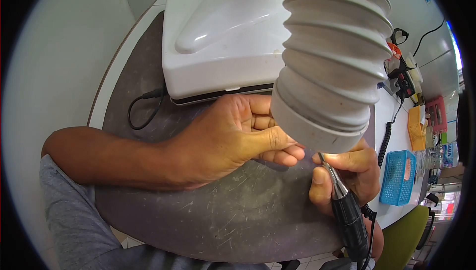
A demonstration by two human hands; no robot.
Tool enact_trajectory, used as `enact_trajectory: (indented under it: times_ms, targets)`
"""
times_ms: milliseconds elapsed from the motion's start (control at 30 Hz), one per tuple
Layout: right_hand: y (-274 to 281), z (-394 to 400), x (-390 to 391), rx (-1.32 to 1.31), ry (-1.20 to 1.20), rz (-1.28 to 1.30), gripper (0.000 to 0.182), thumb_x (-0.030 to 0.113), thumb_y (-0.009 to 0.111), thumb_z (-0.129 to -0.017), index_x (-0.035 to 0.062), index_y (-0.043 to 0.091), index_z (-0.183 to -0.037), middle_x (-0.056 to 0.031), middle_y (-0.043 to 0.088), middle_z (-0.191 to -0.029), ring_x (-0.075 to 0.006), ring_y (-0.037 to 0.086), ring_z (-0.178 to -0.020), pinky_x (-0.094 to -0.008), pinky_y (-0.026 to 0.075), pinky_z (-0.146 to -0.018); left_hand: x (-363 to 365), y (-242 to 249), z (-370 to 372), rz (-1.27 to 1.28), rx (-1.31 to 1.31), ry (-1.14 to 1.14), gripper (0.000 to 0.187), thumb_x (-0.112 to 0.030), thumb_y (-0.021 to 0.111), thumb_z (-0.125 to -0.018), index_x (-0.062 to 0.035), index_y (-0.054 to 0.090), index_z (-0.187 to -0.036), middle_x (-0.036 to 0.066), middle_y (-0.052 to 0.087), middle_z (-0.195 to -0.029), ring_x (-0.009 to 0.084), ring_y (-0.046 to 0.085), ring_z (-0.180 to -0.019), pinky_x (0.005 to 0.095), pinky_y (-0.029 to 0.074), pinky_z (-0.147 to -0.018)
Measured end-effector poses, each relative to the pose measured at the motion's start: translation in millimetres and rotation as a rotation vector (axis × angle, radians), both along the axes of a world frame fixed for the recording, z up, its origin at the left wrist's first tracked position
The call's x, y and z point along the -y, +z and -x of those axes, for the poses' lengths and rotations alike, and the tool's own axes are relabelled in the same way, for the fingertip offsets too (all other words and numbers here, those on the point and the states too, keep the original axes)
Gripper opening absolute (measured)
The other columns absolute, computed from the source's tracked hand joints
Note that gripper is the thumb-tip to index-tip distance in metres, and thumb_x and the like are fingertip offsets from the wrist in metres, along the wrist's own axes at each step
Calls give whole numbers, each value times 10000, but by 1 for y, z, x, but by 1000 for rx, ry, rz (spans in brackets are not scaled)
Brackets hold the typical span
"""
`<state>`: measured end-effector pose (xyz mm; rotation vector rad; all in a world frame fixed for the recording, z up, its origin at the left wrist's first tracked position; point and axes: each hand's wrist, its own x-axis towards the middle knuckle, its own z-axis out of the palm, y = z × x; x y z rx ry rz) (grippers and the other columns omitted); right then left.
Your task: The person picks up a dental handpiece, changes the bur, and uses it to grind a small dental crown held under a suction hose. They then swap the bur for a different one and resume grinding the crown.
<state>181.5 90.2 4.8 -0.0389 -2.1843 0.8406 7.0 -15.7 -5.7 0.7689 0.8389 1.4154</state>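
My left hand point(243, 133) is above the grey work surface with its fingers curled and the thumb pressed toward the fingertips. Whatever it pinches, if anything, is too small or too hidden to make out. My right hand point(364, 170) grips a black and silver rotary handpiece point(349, 220), its tip pointing up and left toward my left fingertips. A black coiled cord runs from its rear end. Just above both hands hangs the mouth of a ribbed white suction hose point(329, 61), hiding part of the fingers on each side.
Behind my hands stands a white dust-extractor housing point(223, 36), with a black cable point(131, 111) plugged in on its left. On the white side table at right are a blue basket point(398, 178), a yellow basket point(416, 128) and a black control box point(405, 85). A green chair point(404, 237) stands lower right.
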Motion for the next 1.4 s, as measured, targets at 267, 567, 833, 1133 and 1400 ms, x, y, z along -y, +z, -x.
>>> enact_trajectory:
  times_ms: [267,567,833,1133,1400]
  targets:
    - [2,0,2,18,-9,-41,269,12,712,-689,20,567,-915,-144,626,-801,-225,665,-745,-250,501,-578,0,1,-1,-10,17,-9,313,-159,566,-910,35,526,-1152,105,609,-1042,145,615,-930,227,528,-843]
    - [2,-1,1,29,2,-16,287,6,713,-690,16,570,-938,-140,625,-794,-226,665,-739,-256,501,-571,0,0,-2,-48,21,20,282,-155,570,-907,35,558,-1114,98,604,-1018,152,604,-937,236,518,-856]
    - [1,0,4,16,-21,4,281,5,714,-685,22,572,-926,-144,630,-795,-220,666,-738,-250,500,-568,0,0,-1,-28,16,22,239,-124,573,-900,32,581,-1082,76,610,-1003,138,599,-923,238,511,-856]
    - [2,3,1,28,-6,8,293,4,717,-669,25,575,-925,-149,636,-799,-221,668,-751,-248,503,-574,-3,1,3,-22,4,28,226,-120,586,-891,34,591,-1056,83,613,-985,136,604,-900,240,511,-847]
    - [2,3,1,61,-24,6,297,21,730,-690,24,560,-934,-141,626,-831,-244,671,-825,-249,497,-581,-3,3,4,-22,6,35,243,-128,592,-888,32,585,-1071,79,610,-976,129,601,-894,238,509,-843]
